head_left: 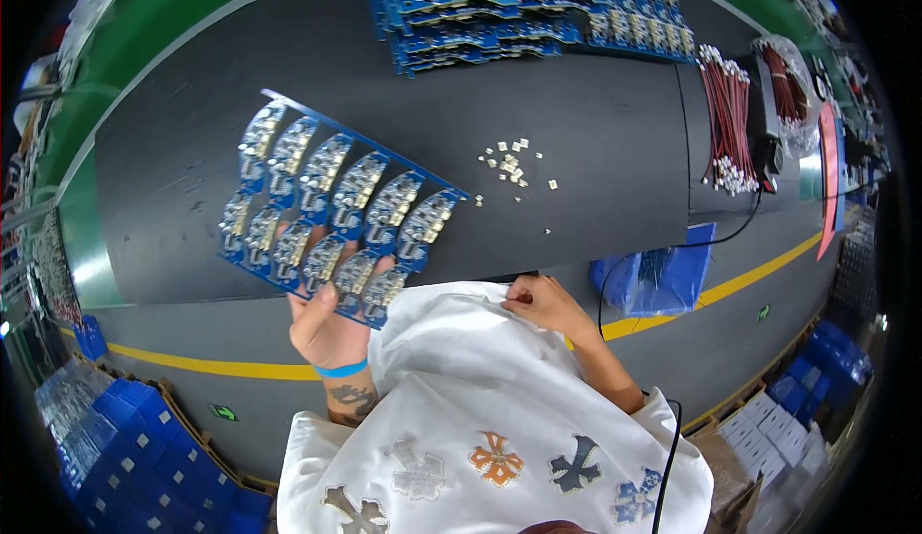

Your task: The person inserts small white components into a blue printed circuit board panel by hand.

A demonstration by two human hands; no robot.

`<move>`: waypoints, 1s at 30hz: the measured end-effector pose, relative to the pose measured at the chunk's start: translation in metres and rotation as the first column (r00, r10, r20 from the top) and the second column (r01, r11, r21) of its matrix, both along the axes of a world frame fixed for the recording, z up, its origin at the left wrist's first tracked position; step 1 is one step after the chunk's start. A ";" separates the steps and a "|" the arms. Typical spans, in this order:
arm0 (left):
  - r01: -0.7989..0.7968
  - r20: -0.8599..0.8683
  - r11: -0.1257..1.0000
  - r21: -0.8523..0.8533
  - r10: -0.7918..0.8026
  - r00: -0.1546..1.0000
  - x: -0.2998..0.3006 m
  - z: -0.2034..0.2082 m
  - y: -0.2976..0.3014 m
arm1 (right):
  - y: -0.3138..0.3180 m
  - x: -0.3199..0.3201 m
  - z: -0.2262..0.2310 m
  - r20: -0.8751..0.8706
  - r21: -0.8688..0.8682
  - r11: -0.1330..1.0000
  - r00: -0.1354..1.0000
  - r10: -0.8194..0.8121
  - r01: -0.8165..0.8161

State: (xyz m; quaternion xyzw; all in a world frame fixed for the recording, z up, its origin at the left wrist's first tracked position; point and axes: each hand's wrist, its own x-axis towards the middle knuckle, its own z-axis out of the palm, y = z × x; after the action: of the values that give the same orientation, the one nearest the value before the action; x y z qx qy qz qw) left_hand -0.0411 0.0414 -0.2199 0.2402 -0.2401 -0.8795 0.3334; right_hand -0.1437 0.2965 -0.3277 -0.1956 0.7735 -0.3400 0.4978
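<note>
Panel (331, 212) of blue circuit boards with silvery tabs is held up over the dark mat (595, 140), gripped at its near edge by the left hand (328, 327). Right hand (543, 302) is kept well apart from it, fingers pinched on the white shirt (480, 390). Small loose parts (509, 161) lie on the mat beyond.

The left hand (327, 327) holds a blue circuit-board panel (331, 209) above the dark mat (595, 121). The right hand (545, 302) pinches the white shirt (461, 380).
</note>
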 end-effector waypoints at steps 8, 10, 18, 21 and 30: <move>0.140 -0.194 0.971 0.192 -0.102 0.976 0.000 -0.003 -0.004 | -0.004 0.009 -0.003 -0.052 0.128 0.977 0.985 -0.168 0.173; 0.122 -0.203 0.978 0.172 -0.086 0.975 -0.002 -0.003 -0.004 | -0.002 0.013 -0.001 -0.212 0.094 0.995 0.977 -0.010 0.031; 0.044 -0.224 0.984 0.172 -0.004 0.975 0.000 -0.001 -0.012 | -0.013 -0.004 0.088 -0.380 0.068 0.992 0.917 0.124 -0.106; 0.011 -0.253 0.978 0.208 0.043 0.966 0.005 -0.009 -0.011 | -0.023 -0.024 0.130 -0.241 -0.222 0.968 0.956 -0.167 0.114; 0.021 -0.215 0.994 0.104 0.002 0.977 -0.008 -0.003 -0.002 | -0.085 -0.074 0.108 -0.809 -0.259 0.965 0.557 -0.190 -0.047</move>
State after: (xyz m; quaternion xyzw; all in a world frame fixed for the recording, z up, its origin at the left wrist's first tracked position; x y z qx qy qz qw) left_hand -0.0490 0.0395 -0.2231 0.1598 -0.1569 -0.9134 0.3400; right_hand -0.2176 0.2112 -0.2193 -0.3616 0.8738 -0.3233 0.0333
